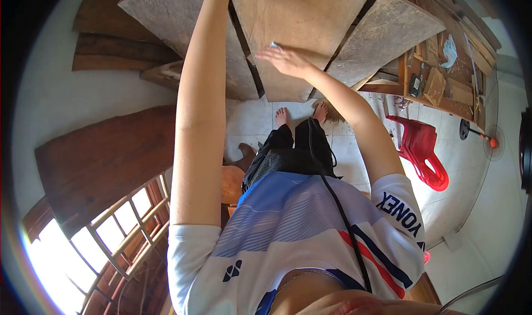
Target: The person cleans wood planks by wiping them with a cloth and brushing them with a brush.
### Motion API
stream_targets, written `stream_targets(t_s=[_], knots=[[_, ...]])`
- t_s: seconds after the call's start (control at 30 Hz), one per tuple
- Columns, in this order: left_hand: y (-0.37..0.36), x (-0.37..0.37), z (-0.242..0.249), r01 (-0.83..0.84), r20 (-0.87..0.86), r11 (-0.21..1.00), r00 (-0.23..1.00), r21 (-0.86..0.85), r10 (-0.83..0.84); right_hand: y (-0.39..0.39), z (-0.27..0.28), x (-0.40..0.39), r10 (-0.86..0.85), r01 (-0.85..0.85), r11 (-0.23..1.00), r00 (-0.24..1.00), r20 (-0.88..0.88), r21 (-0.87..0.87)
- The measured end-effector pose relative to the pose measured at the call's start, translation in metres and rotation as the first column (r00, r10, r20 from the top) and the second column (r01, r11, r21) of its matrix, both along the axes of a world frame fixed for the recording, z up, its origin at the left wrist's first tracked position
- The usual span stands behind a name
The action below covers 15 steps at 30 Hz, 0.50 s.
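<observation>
My right hand (285, 60) lies palm down on the broad face of a brown wooden board (299, 15), fingers stretched to the left. A small light-blue piece (274, 45) pokes out from under its fingers, pressed against the wood; most of it is hidden. My left arm reaches up past the top edge of the view beside the same board, and the hand is cut off there. Greyish wooden boards flank the middle one, a left board (172, 21) and a right board (388, 35), with dark gaps between them.
A workbench (443, 96) at right holds wood scraps and a light-blue cloth (450, 51). Near it are a red plastic chair (415, 148) and a fan (492, 142). Dark planks (105, 154) lean along the left wall above a barred window (119, 232). My bare feet stand on white tiles (244, 115).
</observation>
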State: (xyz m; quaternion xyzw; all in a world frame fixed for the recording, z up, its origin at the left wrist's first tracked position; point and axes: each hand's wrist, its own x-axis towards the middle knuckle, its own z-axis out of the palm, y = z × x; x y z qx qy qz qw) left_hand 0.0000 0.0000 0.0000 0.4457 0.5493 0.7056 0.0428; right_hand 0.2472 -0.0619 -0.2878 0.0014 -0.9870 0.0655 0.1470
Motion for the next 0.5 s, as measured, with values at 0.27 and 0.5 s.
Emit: stream_targets(t_s=[0.27, 0.5], knots=[[0.006, -0.020, -0.016, 0.098, 0.056, 0.995, 0.994, -0.024, -0.097, -0.030, 0.074, 0.096, -0.260, 0.234, 0.880, 0.965, -0.007, -0.414], [0.019, -0.032, -0.025, 0.129, 0.101, 0.990, 0.986, 0.053, -0.134, -0.023, 0.158, 0.199, -0.867, 0.290, 0.288, 0.484, -0.119, -0.913]])
